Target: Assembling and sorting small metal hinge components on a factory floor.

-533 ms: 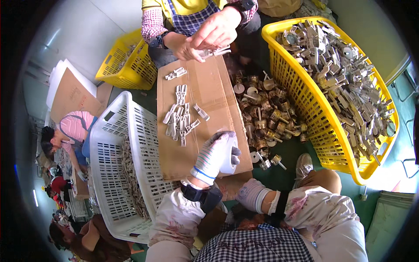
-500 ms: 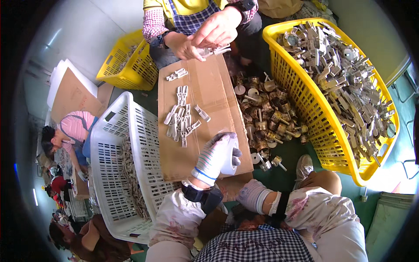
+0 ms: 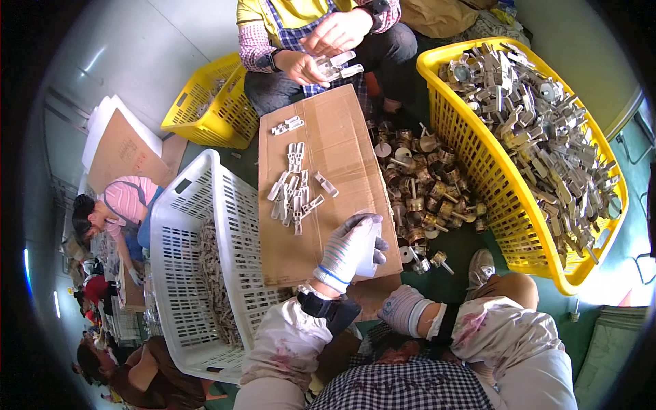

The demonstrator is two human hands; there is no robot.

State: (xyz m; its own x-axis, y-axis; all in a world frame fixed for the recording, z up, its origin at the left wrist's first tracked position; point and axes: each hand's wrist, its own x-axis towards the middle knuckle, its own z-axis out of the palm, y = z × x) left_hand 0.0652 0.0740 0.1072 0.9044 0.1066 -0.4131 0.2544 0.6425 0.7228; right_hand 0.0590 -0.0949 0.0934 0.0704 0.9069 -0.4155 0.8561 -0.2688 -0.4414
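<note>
My left hand (image 3: 345, 253), in a striped, grey-fingered glove, is closed around a white ring-shaped roll (image 3: 367, 254) above the near right edge of the cardboard (image 3: 342, 154). On that board lie several pale slotted handle-like pieces (image 3: 295, 195), mostly in a loose pile left of centre. My right hand (image 3: 404, 309), gloved too, is curled closed over my lap, apart from the board. Whatever it may hold is hidden. Across the board, a co-worker's hands (image 3: 321, 51) hold a few similar pale pieces (image 3: 339, 66).
Right of the board, brass-and-silver round fittings with stems (image 3: 430, 184) are heaped on the floor. A yellow basket (image 3: 471, 150) full of metal parts stands beyond them. On the left are a white basket (image 3: 236, 225) and a smaller yellow basket (image 3: 205, 116). Other people sit farther left.
The co-worker's hands have separated somewhat, showing the pieces more clearly. My left hand still grips the roll, now turned slightly; my view has shifted a little.
</note>
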